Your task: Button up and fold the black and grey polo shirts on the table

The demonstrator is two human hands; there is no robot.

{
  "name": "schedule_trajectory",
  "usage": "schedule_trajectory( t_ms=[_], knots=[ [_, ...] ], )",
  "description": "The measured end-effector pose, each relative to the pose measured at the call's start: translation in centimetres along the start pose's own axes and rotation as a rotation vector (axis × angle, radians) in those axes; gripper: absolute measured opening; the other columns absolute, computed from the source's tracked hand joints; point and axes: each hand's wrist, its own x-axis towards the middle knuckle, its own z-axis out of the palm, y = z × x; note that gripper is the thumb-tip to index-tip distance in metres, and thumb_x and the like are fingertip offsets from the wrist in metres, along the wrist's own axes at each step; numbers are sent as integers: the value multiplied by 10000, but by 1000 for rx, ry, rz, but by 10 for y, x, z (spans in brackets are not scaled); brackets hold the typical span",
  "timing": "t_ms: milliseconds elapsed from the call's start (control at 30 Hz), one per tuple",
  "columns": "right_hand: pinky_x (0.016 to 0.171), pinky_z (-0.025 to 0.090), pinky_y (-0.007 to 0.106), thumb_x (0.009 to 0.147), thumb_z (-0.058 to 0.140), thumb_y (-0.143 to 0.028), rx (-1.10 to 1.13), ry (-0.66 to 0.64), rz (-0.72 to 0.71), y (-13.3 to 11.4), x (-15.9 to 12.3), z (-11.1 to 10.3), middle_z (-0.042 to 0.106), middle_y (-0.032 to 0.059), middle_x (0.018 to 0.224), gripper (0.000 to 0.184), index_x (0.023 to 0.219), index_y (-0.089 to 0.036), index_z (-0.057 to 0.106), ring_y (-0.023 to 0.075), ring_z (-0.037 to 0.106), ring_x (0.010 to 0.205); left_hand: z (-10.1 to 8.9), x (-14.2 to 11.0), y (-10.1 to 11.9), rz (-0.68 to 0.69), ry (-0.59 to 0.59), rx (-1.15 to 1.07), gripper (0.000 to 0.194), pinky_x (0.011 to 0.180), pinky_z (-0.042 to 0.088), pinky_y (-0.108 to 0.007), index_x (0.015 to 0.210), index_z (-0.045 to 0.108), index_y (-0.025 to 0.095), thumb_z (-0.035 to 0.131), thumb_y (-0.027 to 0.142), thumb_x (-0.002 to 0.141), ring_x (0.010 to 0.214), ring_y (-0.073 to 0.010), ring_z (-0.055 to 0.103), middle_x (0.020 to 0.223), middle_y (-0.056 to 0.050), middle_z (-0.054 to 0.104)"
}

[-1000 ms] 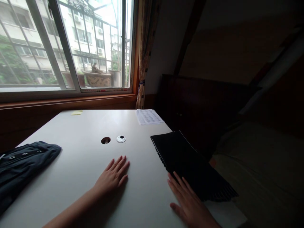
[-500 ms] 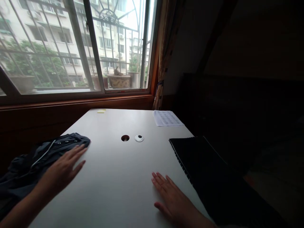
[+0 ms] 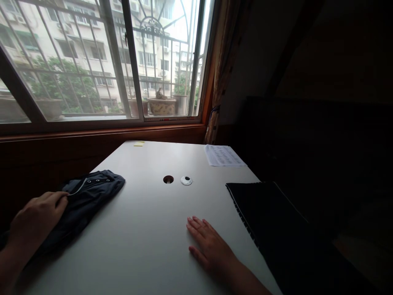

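Observation:
My left hand (image 3: 35, 217) lies on a dark blue garment (image 3: 89, 194) at the left edge of the white table (image 3: 147, 233). Its fingers curl over the cloth beside a white drawstring; whether they grip the fabric is not clear. The garment has a row of metal eyelets near its far end. My right hand (image 3: 208, 246) rests flat on the table near the front, fingers stretched out and together, holding nothing. A black folded cloth with a fringed edge (image 3: 273, 221) lies just to its right, not touched.
A round cable hole (image 3: 168, 179) and its white cap (image 3: 186, 180) sit mid-table. A printed sheet (image 3: 224, 155) lies at the far right corner, a yellow sticky note (image 3: 138, 144) at the far edge. A barred window is behind; the right side is dark.
My left hand moved from the table's middle leftward onto the dark blue garment and curled its fingers. My right hand slid left off the black cloth. The view turned left.

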Motion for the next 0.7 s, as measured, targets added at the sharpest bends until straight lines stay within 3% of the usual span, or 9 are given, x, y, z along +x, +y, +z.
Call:
schedule_trajectory(
  t_ms=[133,267,433,567,700],
  knots=[
    [1237,237,531,1011,462,-426,6,11,10,-1,-1,-1,289,35,1635,590,1565,-278,320,267,272,1504,6,11,4,-19,-20,61,373,620,420,-260,1003,629,261,358,510,939,698,-169,585,974,-13,683],
    [1238,236,524,1003,482,-408,9,34,6,-1,-1,-1,318,33,1626,577,1552,-294,347,263,284,1500,-1,17,34,7,57,-22,370,662,468,-269,1042,579,246,299,481,986,782,-176,626,995,-4,660],
    [1230,259,515,985,511,-380,16,69,0,-1,-1,-1,385,46,1596,558,1525,-295,397,262,325,1481,-18,4,109,168,112,-182,305,731,513,-301,1085,556,233,341,441,1026,864,-199,659,995,-19,653],
    [1222,284,506,966,533,-349,34,105,6,-2,-1,-2,441,59,1560,555,1508,-292,425,263,373,1456,-28,-16,173,352,73,-369,234,806,508,-346,1072,578,219,394,359,1035,921,-232,646,1004,-64,656],
    [1211,312,510,960,531,-329,68,130,16,-2,-2,-2,466,82,1538,568,1512,-272,411,268,416,1426,-36,-44,229,529,-19,-539,172,772,497,-332,1080,581,235,416,224,1028,835,-201,604,955,-46,659]
  ],
)
